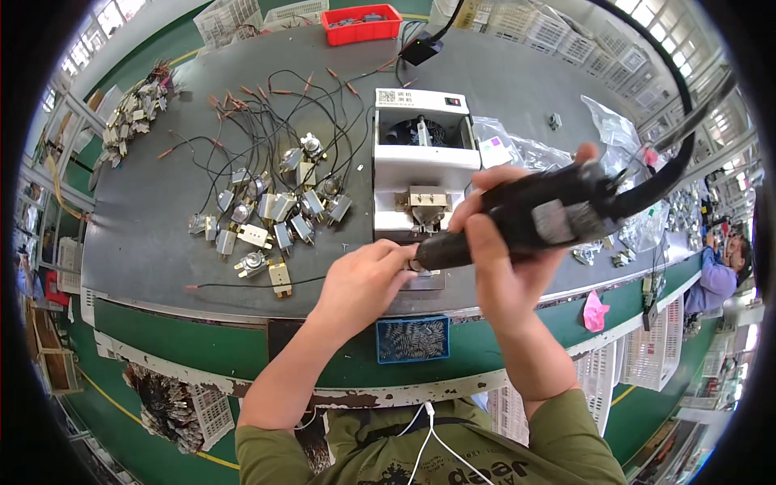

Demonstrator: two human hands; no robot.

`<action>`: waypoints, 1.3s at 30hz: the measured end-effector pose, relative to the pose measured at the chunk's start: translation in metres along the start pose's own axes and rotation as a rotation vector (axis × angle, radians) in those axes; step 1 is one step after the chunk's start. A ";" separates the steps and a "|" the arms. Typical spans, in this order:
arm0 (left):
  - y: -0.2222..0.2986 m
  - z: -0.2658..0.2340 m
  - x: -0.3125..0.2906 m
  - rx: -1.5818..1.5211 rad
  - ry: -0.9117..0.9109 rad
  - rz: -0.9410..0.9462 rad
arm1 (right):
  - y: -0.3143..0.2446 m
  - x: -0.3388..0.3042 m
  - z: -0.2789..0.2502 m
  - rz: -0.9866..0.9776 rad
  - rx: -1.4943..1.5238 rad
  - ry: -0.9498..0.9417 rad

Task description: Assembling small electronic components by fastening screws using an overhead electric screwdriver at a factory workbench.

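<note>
Filling right grip [511, 275]: black tool [525, 198]

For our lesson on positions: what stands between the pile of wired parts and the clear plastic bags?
The white machine stands between them, as the head view shows.

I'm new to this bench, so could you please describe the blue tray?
On the grey table, find the white machine. Lower in view, on the green front strip, lies the blue tray of small metal parts, unlike the red tray farther off.
</note>
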State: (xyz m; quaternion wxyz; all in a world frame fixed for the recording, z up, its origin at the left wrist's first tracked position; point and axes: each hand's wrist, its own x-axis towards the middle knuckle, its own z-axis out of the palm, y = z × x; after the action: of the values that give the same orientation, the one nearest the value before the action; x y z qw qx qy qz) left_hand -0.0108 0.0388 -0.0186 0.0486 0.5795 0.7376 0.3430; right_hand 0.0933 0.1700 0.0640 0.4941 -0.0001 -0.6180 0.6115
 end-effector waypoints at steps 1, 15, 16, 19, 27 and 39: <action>-0.001 -0.004 0.000 -0.009 0.007 -0.029 | -0.004 0.006 -0.001 0.007 -0.030 0.027; -0.014 -0.025 -0.029 -0.063 -0.129 -0.170 | 0.048 -0.078 -0.049 -0.049 -1.091 -0.518; -0.013 -0.024 -0.029 -0.063 -0.134 -0.158 | 0.052 -0.081 -0.050 -0.004 -1.142 -0.545; -0.010 -0.025 -0.028 -0.091 -0.152 -0.203 | 0.054 -0.084 -0.056 -0.041 -1.017 -0.518; -0.007 -0.026 -0.026 -0.090 -0.166 -0.220 | 0.031 -0.080 -0.082 0.113 -0.720 -0.328; 0.000 -0.023 -0.025 -0.111 -0.149 -0.224 | 0.053 -0.069 -0.138 0.396 -1.015 -0.084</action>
State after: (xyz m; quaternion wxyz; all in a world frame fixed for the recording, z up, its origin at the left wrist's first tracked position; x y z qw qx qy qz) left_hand -0.0136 0.0058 -0.0092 0.1735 0.5138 0.7719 0.3318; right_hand 0.1804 0.2463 -0.0507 0.2822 -0.3306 -0.8428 0.3174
